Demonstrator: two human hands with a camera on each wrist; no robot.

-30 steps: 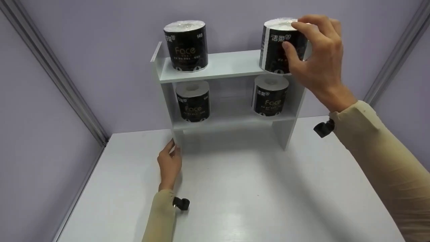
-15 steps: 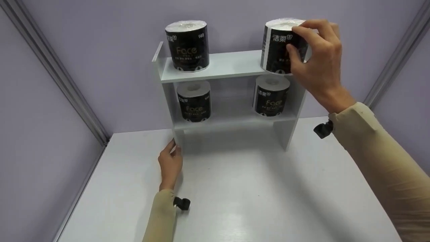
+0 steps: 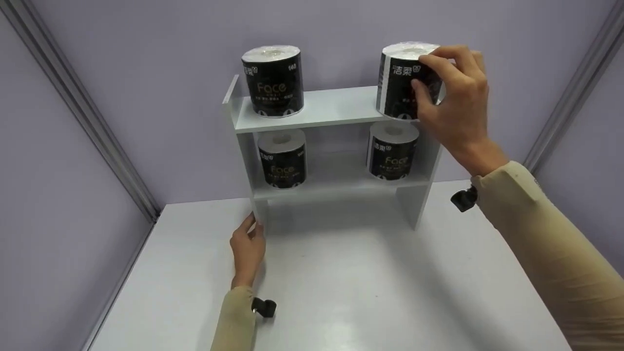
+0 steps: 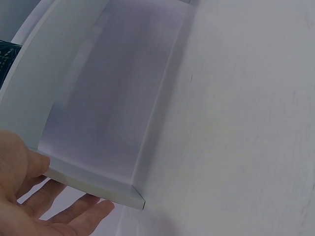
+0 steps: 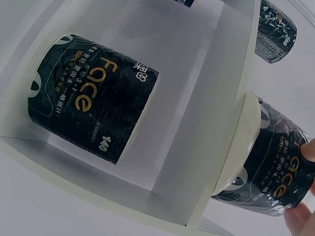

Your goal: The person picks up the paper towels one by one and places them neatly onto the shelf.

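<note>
My right hand (image 3: pixel 460 100) holds the upper right toilet paper roll (image 3: pixel 397 92), thumb on its front and fingers near its top rim. That roll stands upright on the top board of a white two-tier shelf (image 3: pixel 341 105); in the right wrist view part of its pale base shows past the board's edge. My left hand (image 3: pixel 247 251) grips the foot of the left side panel, and the left wrist view shows the thumb on one side of the panel (image 4: pixel 93 187) and fingers on the other. Another black-wrapped roll (image 3: pixel 273 83) stands at the top left.
On the lower board stand two more rolls, one left (image 3: pixel 284 168) and one right (image 3: pixel 391 158). The shelf rests on a white table (image 3: pixel 331 273) close to a lilac wall (image 3: pixel 341 24). Side walls with metal posts (image 3: pixel 97 122) bound the space.
Everything sits a little lower in the head view, as if the head tilted up. My right fingers lie slightly lower on the roll. My left hand stays at the panel.
</note>
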